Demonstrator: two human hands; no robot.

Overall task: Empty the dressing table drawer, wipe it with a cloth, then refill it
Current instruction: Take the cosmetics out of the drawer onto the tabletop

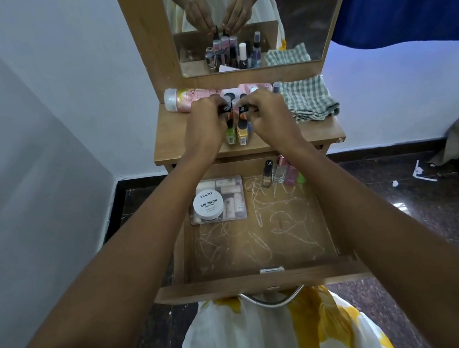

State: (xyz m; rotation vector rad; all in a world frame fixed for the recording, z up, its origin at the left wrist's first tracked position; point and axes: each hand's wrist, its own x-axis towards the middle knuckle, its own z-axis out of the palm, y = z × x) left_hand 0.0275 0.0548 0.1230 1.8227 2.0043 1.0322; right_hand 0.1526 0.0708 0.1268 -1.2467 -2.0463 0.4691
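Emptying or refilling, I cannot tell: the drawer [260, 237] holds a clear box [216, 200] and some bottles [279, 171]. Above it on the table [176, 143], left hand [209, 123] pinches a green bottle [230, 135], right hand [268, 115] a yellow one [243, 135], beside the cloth [309, 97].

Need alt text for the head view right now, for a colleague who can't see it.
Both hands, left hand and right hand, grip nail polish bottles on the dressing table top, beside a checked cloth. Below, the open drawer still holds a nail polish remover tub on a clear box and several small bottles.
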